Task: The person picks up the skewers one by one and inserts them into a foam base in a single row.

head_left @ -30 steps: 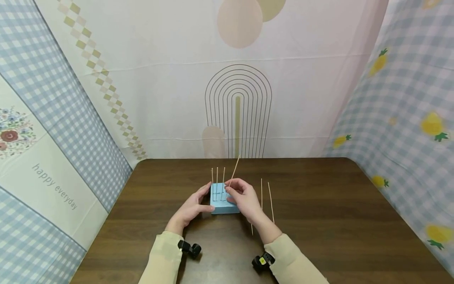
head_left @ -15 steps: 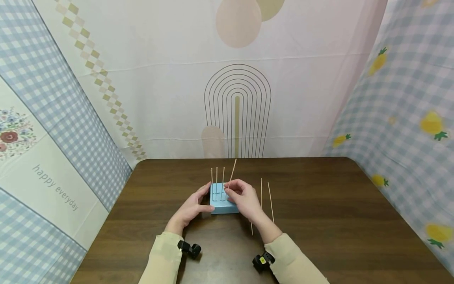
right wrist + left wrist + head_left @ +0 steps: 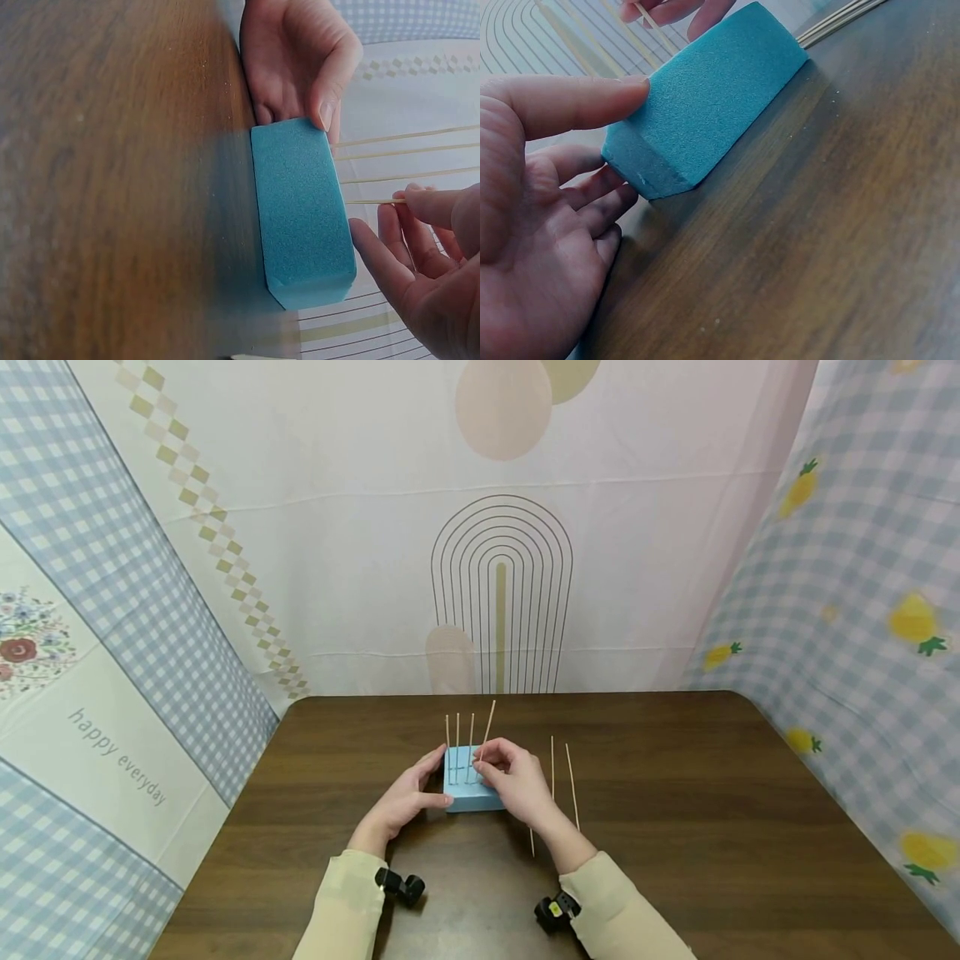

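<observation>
A pale blue foam block (image 3: 477, 803) sits on the table in the head view. My left hand (image 3: 405, 795) grips its left end, thumb on the near top edge and fingers along the side. Between right thumb and index finger, my right hand (image 3: 521, 783) pinches a thin bamboo skewer (image 3: 490, 718) that leans to the right. In the right wrist view the lower end of this skewer (image 3: 371, 201) meets the block's top face. Three other skewers (image 3: 458, 739) stand upright in the block's left part. My right hand hides the block's right end in the head view.
Loose skewers (image 3: 572, 785) lie on the brown wooden table (image 3: 675, 827) to the right of the block, partly under my right forearm. Patterned cloth (image 3: 360, 568) hangs behind the table and along both sides. A small black camera is strapped to each wrist.
The pinched skewer has gone lower and stands a little more upright, its top end shifting left. My right hand has shifted slightly left; my left hand and the block stay in place.
</observation>
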Motion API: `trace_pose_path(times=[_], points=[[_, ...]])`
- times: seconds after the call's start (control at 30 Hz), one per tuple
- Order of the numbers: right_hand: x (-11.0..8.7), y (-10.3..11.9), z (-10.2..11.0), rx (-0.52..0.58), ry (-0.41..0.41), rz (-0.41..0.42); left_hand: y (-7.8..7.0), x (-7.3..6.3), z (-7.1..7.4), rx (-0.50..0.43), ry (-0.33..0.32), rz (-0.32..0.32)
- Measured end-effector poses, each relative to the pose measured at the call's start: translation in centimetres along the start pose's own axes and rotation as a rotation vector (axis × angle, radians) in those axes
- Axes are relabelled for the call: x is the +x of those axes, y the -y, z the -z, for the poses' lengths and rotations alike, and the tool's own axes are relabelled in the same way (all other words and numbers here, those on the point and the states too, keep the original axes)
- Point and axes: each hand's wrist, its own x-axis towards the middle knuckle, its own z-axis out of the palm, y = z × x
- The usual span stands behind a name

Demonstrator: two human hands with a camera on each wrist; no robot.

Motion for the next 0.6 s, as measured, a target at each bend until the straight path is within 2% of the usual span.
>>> trace_pose_path(times=[0.2,0.6], points=[[0.15,-0.09,-0.05,-0.062,-0.015,0.026,0.10,0.02,0.00,0.000,0.003,-0.009],[0.02,0.15,0.08,-0.065,0.047,0.043,0.11,-0.04,0.09,0.002,0.003,-0.007]])
